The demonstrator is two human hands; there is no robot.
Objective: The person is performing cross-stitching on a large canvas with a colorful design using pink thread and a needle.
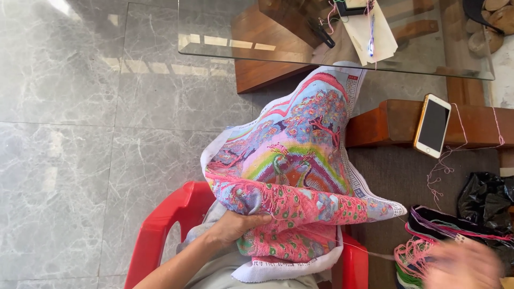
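Two bare hands show at the bottom of the frame. Lower centre, the left hand point(238, 225) is closed around a bunched fold of the large multicoloured cross-stitch canvas point(297, 155), thumb on top and fingers tucked under the pink, flower-patterned part. At the lower right corner the right hand point(463, 266) is a blur, so I cannot tell how far it is open or whether it holds anything; it lies just beside a tangle of pink, purple and green embroidery threads point(428, 241) (a thin strand runs from the canvas edge toward that tangle).

The canvas drapes over the person's lap and rises toward the middle of the frame, its white border showing along the lower edge and the right side. Under it, a red plastic chair point(166, 225) shows at lower left and lower centre. A crumpled black plastic bag point(484, 200) sits at the right edge, just above the threads.

Farther up, right of centre, a white-and-gold smartphone point(432, 126) lies with its screen dark on a brown wooden ledge point(385, 122), with loose pink thread trailing across the wood beside it. Across the top of the frame a clear glass tabletop point(214, 37) spans a wooden base, and a folded sheet of pale paper point(375, 29) rests on it at upper right. Grey marble floor tiles point(80, 134) fill the left half.
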